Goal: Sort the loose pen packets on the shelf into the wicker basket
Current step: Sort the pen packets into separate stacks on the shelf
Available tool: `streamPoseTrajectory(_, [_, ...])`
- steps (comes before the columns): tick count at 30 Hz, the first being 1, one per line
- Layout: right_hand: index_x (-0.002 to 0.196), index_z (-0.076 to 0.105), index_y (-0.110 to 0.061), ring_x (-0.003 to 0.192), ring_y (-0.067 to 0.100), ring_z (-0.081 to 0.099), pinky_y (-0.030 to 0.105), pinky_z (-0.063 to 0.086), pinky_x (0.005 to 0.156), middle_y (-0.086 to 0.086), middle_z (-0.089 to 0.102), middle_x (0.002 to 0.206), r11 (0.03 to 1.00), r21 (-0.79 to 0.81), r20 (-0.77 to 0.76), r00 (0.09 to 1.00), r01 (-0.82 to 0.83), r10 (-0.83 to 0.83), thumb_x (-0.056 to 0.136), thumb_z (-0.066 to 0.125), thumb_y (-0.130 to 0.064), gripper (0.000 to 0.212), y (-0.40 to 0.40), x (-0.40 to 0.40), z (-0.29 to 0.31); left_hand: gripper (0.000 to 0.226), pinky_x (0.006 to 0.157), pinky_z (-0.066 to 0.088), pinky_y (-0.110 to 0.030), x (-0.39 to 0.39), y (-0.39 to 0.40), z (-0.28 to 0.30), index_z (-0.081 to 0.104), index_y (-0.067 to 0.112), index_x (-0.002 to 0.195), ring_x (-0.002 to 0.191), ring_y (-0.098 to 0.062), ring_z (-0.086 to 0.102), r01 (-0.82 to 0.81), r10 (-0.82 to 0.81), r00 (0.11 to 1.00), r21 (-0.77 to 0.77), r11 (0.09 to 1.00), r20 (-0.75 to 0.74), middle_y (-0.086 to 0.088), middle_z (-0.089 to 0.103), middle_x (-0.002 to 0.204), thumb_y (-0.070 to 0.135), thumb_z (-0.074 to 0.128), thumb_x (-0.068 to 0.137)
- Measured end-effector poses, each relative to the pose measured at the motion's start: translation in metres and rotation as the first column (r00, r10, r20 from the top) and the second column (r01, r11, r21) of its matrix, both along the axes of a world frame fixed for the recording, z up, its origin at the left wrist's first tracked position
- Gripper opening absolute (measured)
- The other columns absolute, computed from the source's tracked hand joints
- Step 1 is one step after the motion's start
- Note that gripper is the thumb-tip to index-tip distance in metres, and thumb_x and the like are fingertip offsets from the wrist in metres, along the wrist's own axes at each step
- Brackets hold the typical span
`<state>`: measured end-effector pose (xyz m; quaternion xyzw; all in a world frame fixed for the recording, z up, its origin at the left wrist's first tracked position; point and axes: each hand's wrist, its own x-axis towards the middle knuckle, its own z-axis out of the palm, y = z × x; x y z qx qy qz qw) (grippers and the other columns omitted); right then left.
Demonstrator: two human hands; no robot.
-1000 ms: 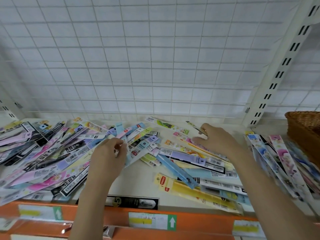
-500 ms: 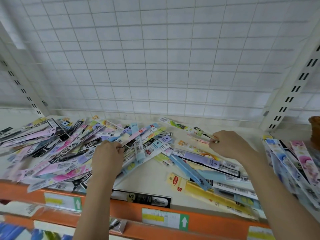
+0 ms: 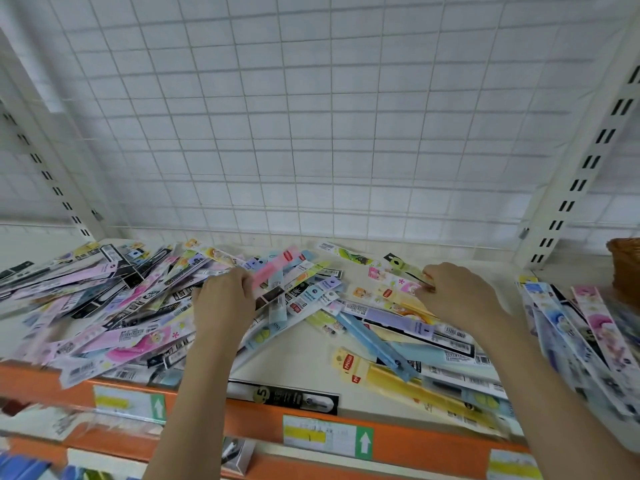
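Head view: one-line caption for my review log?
Both hands, left hand and right hand, pinch pen packets strewn across the shelf; wicker basket at far right.

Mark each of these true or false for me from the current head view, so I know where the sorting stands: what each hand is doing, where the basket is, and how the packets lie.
1. The left hand grips a pink packet. True.
2. The wicker basket stands at the shelf's left end. False: it sits at the far right edge of view.
3. The right hand pinches a packet from the pile. True, though blur hides which one.
4. All packets are already in the basket. False: most lie scattered on the shelf.
5. A black packet lies at the front edge. True.
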<state>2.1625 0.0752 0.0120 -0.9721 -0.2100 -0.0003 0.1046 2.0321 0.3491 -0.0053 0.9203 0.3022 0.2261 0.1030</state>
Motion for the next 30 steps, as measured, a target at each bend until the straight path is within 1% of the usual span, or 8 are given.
streamPoseTrajectory(6, [0.105, 0.044, -0.014, 0.067, 0.021, 0.045, 0.029, 0.03, 0.05, -0.001, 0.045, 0.07, 0.997, -0.052, 0.022, 0.999, -0.049, 0.05, 0.098, 0.038, -0.027, 0.016, 0.0, -0.002, 0.005, 0.019, 0.045, 0.027, -0.03, 0.008, -0.007, 0.021, 0.044, 0.001, 0.099, 0.053, -0.025, 0.045, 0.107, -0.089, 0.979, -0.089, 0.99, 0.186, -0.006, 0.05, 0.063, 0.014, 0.03, 0.1])
streamPoseTrajectory(10, [0.113, 0.041, -0.011, 0.066, 0.022, 0.046, 0.031, 0.034, 0.055, -0.001, 0.042, 0.068, 0.995, -0.054, 0.014, 0.996, -0.085, 0.086, 0.1, 0.033, -0.028, 0.022, 0.001, -0.004, 0.002, 0.034, 0.053, 0.034, -0.031, 0.02, -0.013, 0.029, 0.041, 0.007, 0.093, 0.063, -0.026, 0.049, 0.109, -0.09, 0.989, -0.162, 0.981, 0.12, -0.005, 0.052, 0.07, 0.042, 0.042, 0.095])
streamPoseTrajectory(13, [0.111, 0.04, -0.011, 0.062, 0.022, 0.046, 0.033, 0.033, 0.054, 0.001, 0.045, 0.068, 0.995, 0.051, -0.026, 0.996, -0.085, 0.087, 0.101, 0.031, -0.031, 0.024, 0.001, -0.005, 0.0, 0.053, 0.063, 0.039, -0.033, 0.034, -0.013, 0.027, 0.045, 0.007, 0.098, 0.076, -0.025, 0.051, 0.011, -0.028, 0.997, -0.213, 0.977, -0.078, -0.005, 0.053, 0.082, 0.057, 0.052, 0.084])
streamPoseTrajectory(20, [0.102, 0.043, -0.015, 0.064, 0.018, 0.049, 0.032, 0.036, 0.056, -0.003, 0.049, 0.07, 0.986, 0.154, -0.095, 0.993, -0.06, 0.076, 0.095, 0.037, -0.049, 0.035, -0.013, -0.008, -0.001, 0.042, 0.065, 0.041, -0.031, 0.05, -0.012, 0.017, 0.056, 0.0, 0.095, 0.078, -0.028, 0.054, -0.033, -0.055, 0.948, -0.268, 0.963, -0.314, -0.013, 0.059, 0.087, 0.041, 0.058, 0.085])
streamPoseTrajectory(22, [0.101, 0.045, -0.018, 0.069, 0.017, 0.052, 0.033, 0.04, 0.06, -0.005, 0.051, 0.074, 0.988, 0.153, -0.118, 0.991, -0.037, 0.055, 0.09, 0.044, -0.055, 0.039, -0.017, -0.009, 0.0, 0.032, 0.064, 0.041, -0.031, 0.054, -0.012, 0.019, 0.054, 0.001, 0.088, 0.076, -0.028, 0.053, -0.012, -0.073, 0.95, -0.267, 0.964, -0.303, -0.016, 0.063, 0.09, 0.033, 0.057, 0.087])
streamPoseTrajectory(25, [0.093, 0.044, -0.019, 0.069, 0.019, 0.051, 0.031, 0.038, 0.057, -0.005, 0.049, 0.071, 0.997, 0.062, -0.078, 0.996, -0.039, 0.044, 0.093, 0.043, -0.052, 0.033, -0.021, -0.009, 0.0, 0.023, 0.049, 0.036, -0.025, 0.056, -0.015, 0.024, 0.051, 0.003, 0.083, 0.06, -0.02, 0.048, 0.018, -0.082, 0.974, -0.292, 0.956, -0.21, -0.005, 0.053, 0.068, 0.025, 0.057, 0.087])
streamPoseTrajectory(28, [0.076, 0.038, -0.021, 0.061, 0.019, 0.048, 0.03, 0.034, 0.053, -0.001, 0.048, 0.066, 0.998, 0.06, -0.052, 0.998, -0.024, 0.027, 0.098, 0.036, -0.042, 0.03, -0.022, -0.006, 0.001, 0.028, 0.044, 0.032, -0.024, 0.06, -0.016, 0.031, 0.046, 0.008, 0.066, 0.051, -0.016, 0.044, 0.056, -0.106, 0.984, -0.315, 0.948, -0.143, -0.003, 0.047, 0.059, 0.024, 0.053, 0.088])
streamPoseTrajectory(30, [0.081, 0.045, -0.018, 0.067, 0.022, 0.053, 0.032, 0.038, 0.057, 0.001, 0.055, 0.073, 0.998, 0.049, -0.054, 0.998, -0.034, 0.036, 0.099, 0.036, -0.036, 0.027, -0.02, -0.001, 0.001, 0.03, 0.046, 0.034, -0.024, 0.061, -0.016, 0.036, 0.043, 0.01, 0.061, 0.05, -0.018, 0.044, 0.086, -0.13, 0.984, -0.32, 0.943, -0.119, -0.004, 0.048, 0.059, 0.023, 0.05, 0.088])
